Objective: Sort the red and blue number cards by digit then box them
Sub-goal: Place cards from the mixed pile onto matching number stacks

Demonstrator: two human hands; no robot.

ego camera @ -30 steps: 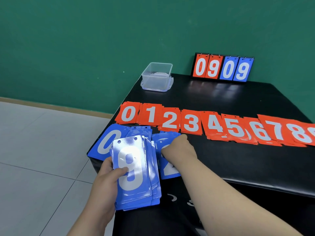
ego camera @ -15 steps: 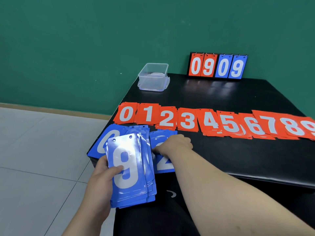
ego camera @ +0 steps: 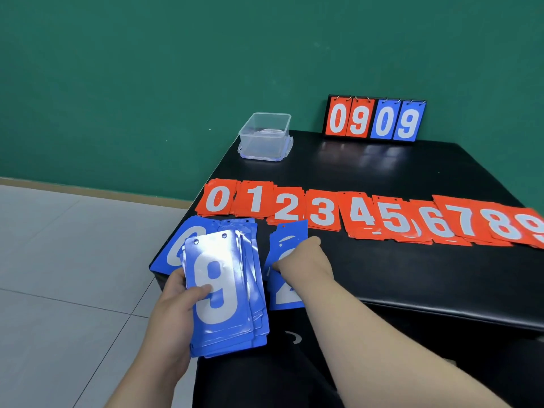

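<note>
My left hand (ego camera: 173,313) grips a thick stack of blue cards (ego camera: 223,293) with a 9 on top, held over the table's near left corner. My right hand (ego camera: 303,260) rests with curled fingers on the blue 2 cards (ego camera: 285,293), pinching the upper one, which lies askew on the pile. A blue 0 card (ego camera: 176,242) lies at the corner, partly hidden by the stack, with more blue cards behind the stack. Red cards (ego camera: 362,213) lie in a row of piles from 0 to 9 across the black table (ego camera: 412,275).
A clear plastic box (ego camera: 265,136) stands at the far left corner of the table. A flip scoreboard (ego camera: 374,119) showing 09 09 leans at the back against the green wall. Grey tiled floor lies to the left. My dark-clothed lap is below the table edge.
My right hand has stayed on the blue 2 pile and shifted the upper card askew. The stack in my left hand is held much as before; the camera view drifted slightly.
</note>
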